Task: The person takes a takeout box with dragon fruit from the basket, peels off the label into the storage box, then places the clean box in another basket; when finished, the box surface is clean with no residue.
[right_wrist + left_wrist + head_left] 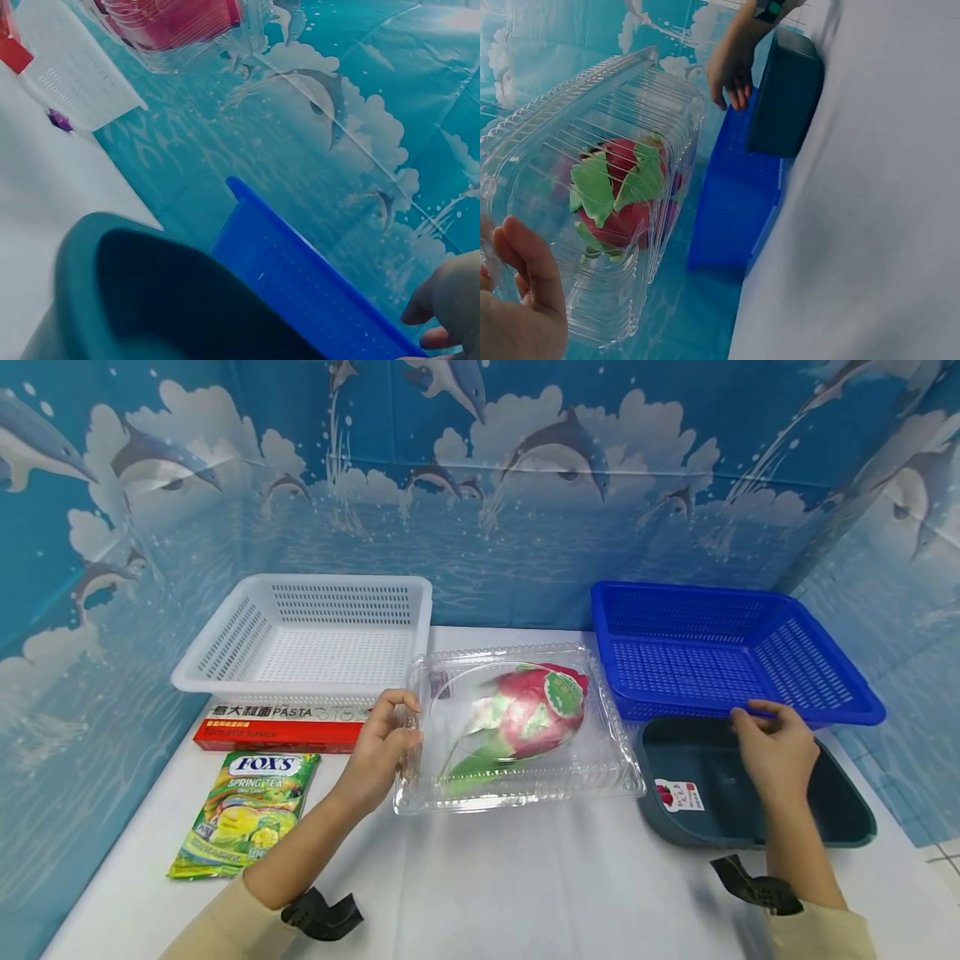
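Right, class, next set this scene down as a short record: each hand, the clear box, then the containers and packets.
Left hand: grips the left side of the clear box
Box contents: dragon fruit
Right hand: over the dark green basin, holding nothing visible
Far right: blue basket, behind the basin
Far left: white basket
Packets: red pasta box before the white basket; FOX'S packet nearer the person

"FOX'S SPRING TEA" on a green-and-yellow packet (246, 814), "PASTA" and "Tomato sauce" on a pasta box (277, 733), illegible print on the dragon fruit (513, 727) label (564, 695) and green tub (720, 756) sticker (679, 795)
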The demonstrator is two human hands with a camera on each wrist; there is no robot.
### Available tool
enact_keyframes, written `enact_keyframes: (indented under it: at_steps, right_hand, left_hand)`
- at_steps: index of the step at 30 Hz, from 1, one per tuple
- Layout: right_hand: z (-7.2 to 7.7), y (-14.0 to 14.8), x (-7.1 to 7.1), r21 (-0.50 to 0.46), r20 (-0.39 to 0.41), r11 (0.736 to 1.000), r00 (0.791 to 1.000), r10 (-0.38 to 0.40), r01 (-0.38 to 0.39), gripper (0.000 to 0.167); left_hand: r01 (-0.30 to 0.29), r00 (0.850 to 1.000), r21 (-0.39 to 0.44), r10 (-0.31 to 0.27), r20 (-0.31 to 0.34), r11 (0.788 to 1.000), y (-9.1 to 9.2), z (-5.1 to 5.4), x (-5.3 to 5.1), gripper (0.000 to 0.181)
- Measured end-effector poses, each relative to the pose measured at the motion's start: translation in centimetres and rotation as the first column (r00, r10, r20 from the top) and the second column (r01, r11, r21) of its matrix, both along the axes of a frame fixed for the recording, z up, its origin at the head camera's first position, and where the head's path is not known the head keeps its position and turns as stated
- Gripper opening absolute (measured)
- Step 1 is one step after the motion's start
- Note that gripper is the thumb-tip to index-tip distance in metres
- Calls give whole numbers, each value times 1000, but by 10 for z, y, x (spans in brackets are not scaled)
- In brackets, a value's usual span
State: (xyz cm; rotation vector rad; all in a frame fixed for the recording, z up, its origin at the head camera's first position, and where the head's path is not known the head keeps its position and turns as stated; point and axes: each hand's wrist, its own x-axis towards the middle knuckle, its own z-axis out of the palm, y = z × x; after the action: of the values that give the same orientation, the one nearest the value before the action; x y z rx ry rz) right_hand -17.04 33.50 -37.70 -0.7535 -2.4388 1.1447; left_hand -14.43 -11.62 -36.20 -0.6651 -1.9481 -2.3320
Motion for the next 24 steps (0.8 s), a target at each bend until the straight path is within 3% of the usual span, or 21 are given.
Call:
enact_keyframes:
  at_steps: [5,8,11,16,19,24]
  right_hand:
    - [3,-1,-5,-119,22,993,999,-24,26,49]
    - [4,-1,-8,-239,10,970,999,-34,36,34]
    - [6,-1,-10,-402,-32,915,999,-43,27,21]
    - [8,-3,-12,-589,-123,808,988,-90,0,23]
    - [7,-3,-13,-645,-154,764,981,-119,-9,24]
    - [6,-2,-15,-686,-188,727,974,-129,-36,25]
  left_hand:
    - [8,1000,18,-8,-5,1000,4,13,-10,32]
    - [6,1000,36,-6,-9,999,7,21,-15,32]
    - [19,1000,71,-19,-2,997,12,29,-20,31]
    - [33,999,105,-32,-9,994,22,39,-30,28]
    - [37,999,103,-33,-37,994,27,44,-38,27]
    - [55,997,120,-48,-60,991,34,52,-52,25]
